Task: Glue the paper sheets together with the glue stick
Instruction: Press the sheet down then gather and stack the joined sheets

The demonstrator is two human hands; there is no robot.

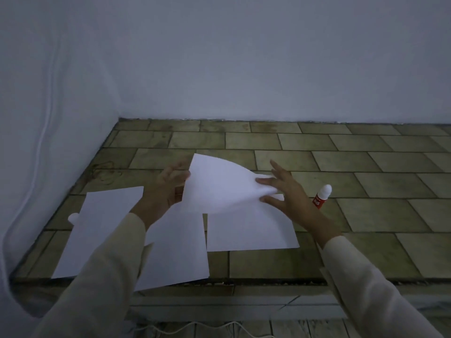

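Our left hand is gripping the left edge of the held sheet, fingers curling behind it. Our right hand is pinching its right corner between thumb and forefinger, the other fingers fanning out. The 2 hands are well apart, with the paper bowing upward between them, plain white and unmarked.

Beneath it, 3 more white sheets are lying flat on the tiled surface. The right sheet is at 6 o'clock from the held one, the middle sheet at 7 o'clock, overhanging the near edge, and the left sheet at 8 o'clock.

The glue stick is resting at 3 o'clock, just beside our right wrist. It is showing a red labelled body and a rounded white cap pointing toward 1 o'clock.

Cream sleeves are covering both arms, and a pale wall is rising at 12 o'clock.
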